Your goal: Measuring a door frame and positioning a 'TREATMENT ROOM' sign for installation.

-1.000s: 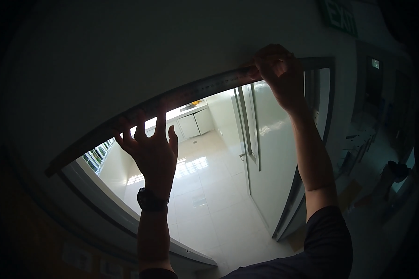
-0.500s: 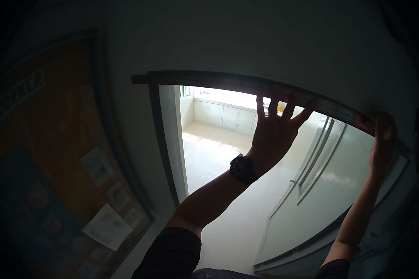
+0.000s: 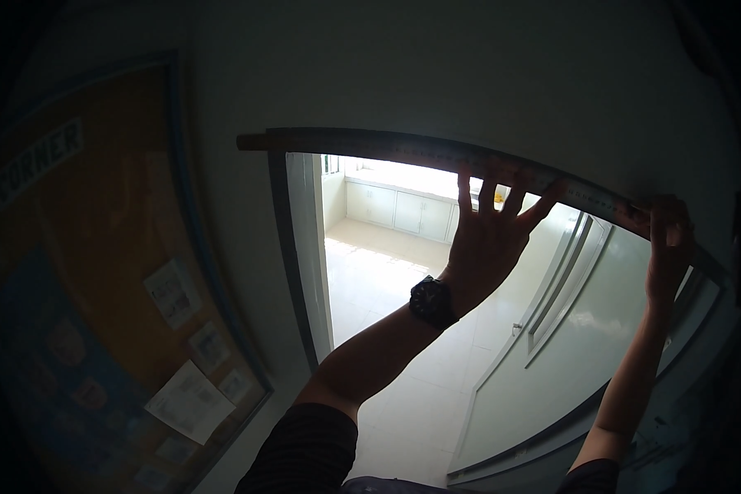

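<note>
A long, thin ruler [image 3: 593, 196] with tick marks lies along the top of a dark door frame [image 3: 284, 247]. Its brownish left end juts out past the frame's corner. My left hand [image 3: 490, 239], with a black watch [image 3: 432, 301] on the wrist, reaches up to the middle of the ruler. Its fingers are spread, the tips pressed against the strip. At the ruler's right end, my right hand [image 3: 669, 247] is closed, pinching it between thumb and fingers. Dim light hides the exact fingertip contact.
Below the ruler a pale door [image 3: 552, 362] stands open into a bright room with white cabinets [image 3: 407, 210] and a tiled floor [image 3: 387, 288]. On the left wall hangs a framed notice board [image 3: 119, 214] with pinned papers [image 3: 191, 403].
My right hand has slid slightly left along the ruler, its fingers shifting. The left hand keeps its place on the strip. The whole view has drifted a little.
</note>
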